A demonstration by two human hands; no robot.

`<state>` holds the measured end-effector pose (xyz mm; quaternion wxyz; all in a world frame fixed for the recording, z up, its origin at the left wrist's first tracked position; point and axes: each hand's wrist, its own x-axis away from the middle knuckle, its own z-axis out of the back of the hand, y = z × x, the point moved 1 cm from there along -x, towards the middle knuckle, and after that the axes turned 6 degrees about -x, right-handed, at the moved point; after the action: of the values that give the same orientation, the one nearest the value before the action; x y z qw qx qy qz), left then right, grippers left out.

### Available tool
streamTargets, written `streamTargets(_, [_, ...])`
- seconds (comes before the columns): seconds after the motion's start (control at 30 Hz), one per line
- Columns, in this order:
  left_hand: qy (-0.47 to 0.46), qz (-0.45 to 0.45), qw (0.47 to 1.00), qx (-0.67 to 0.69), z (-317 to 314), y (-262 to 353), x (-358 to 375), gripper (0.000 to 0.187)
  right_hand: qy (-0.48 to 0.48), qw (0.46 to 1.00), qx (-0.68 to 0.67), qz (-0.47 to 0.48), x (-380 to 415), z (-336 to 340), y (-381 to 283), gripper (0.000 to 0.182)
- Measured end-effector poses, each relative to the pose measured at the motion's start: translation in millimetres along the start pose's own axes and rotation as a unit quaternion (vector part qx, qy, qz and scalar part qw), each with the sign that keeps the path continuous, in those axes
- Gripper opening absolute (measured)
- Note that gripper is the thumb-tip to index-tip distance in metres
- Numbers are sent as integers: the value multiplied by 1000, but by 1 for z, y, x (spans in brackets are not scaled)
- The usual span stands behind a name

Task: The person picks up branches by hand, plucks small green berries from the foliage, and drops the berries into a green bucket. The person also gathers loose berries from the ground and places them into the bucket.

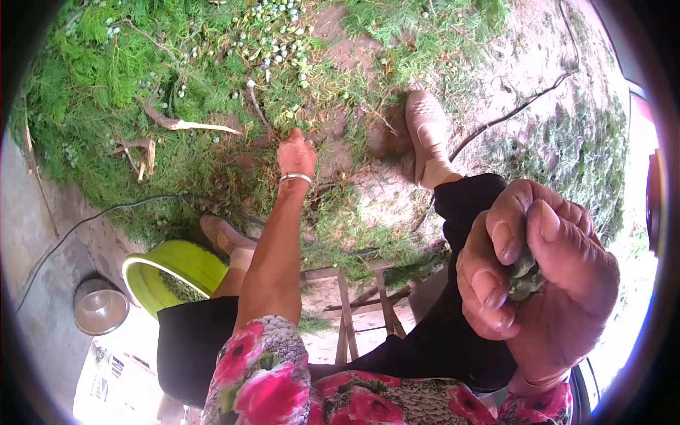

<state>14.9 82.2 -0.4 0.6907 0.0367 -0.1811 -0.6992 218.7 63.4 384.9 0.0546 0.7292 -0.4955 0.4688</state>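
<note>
My right hand is raised close to the camera, its fingers curled around a few small green seed cones. Thumb and fingers partly hide them. Down at the ground my left hand, with a pale bracelet at the wrist, is closed among the cut evergreen sprigs; what its fingers grip is hidden. A thin brown twig runs up to its fingertips. Just beyond that hand, many pale blue-green seed cones lie scattered over the greenery.
A lime-green bucket with small green matter inside leans by my left leg, with a metal bowl beside it. A dark cable crosses the ground. A broken branch lies left. Wooden stool legs show below me.
</note>
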Motion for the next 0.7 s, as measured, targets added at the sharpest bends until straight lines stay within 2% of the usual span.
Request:
streamTargets(0.07, [-22, -2, 999, -34, -6, -7, 1, 14, 22, 999, 22, -11, 2, 2, -3, 28])
streamTargets(0.1, [-25, -7, 993, 113, -3, -14, 2, 10, 24, 999, 29, -10, 3, 2, -4, 27])
streamTargets(0.13, [-25, -8, 993, 112, 14, -9, 6, 10, 26, 999, 36, -10, 3, 2, -4, 27])
streamTargets(0.17, [-90, 169, 904, 382, 32, -8, 14, 10, 26, 999, 35, -9, 4, 1, 0, 27])
streamTargets(0.2, [-144, 327, 710, 607, 43, -6, 24, 10, 32, 999, -30, 32, 4, -1, 8, 28])
streamTargets(0.23, [-154, 336, 636, 678, 43, -14, 31, 7, 37, 992, -95, 72, 4, -2, 12, 28])
streamTargets(0.27, [-153, 337, 636, 677, 44, -15, 33, 7, 38, 992, -96, 71, 5, 0, 9, 28])
streamTargets(0.33, [-136, 362, 604, 697, 45, -12, 35, 5, 35, 999, 10, -17, 6, 5, -1, 28])
streamTargets(0.37, [-139, 349, 695, 614, 50, -2, 28, 7, 35, 999, 11, -18, 6, 6, -1, 28])
streamTargets(0.4, [-140, 350, 694, 614, 35, -7, 17, 7, 27, 999, 24, -16, 5, 7, -1, 28])
streamTargets(0.43, [-78, 230, 857, 455, 14, -15, 3, 10, 19, 999, 36, -13, 5, 7, -1, 28])
streamTargets(0.47, [-11, 94, 960, 265, 2, -17, -9, 14, 20, 999, 36, -13, 5, 6, -2, 28])
streamTargets(0.5, [-11, 93, 960, 265, 2, -12, -18, 14, 21, 999, 32, -15, 4, 5, -2, 29])
streamTargets(0.57, [59, 48, 995, 64, 14, 5, -32, 18, 23, 999, 28, -16, 3, 4, -3, 29])
streamTargets(0.6, [58, 47, 995, 65, 16, 9, -32, 18, 32, 999, 29, -12, 3, 3, -3, 28])
streamTargets(0.67, [5, 58, 996, -66, 22, 14, -30, 16, 42, 999, 30, -9, 2, -1, 3, 28])
streamTargets(0.7, [-36, 56, 997, -49, 29, 16, -28, 15, 49, 998, -26, 29, 2, -3, 9, 28])
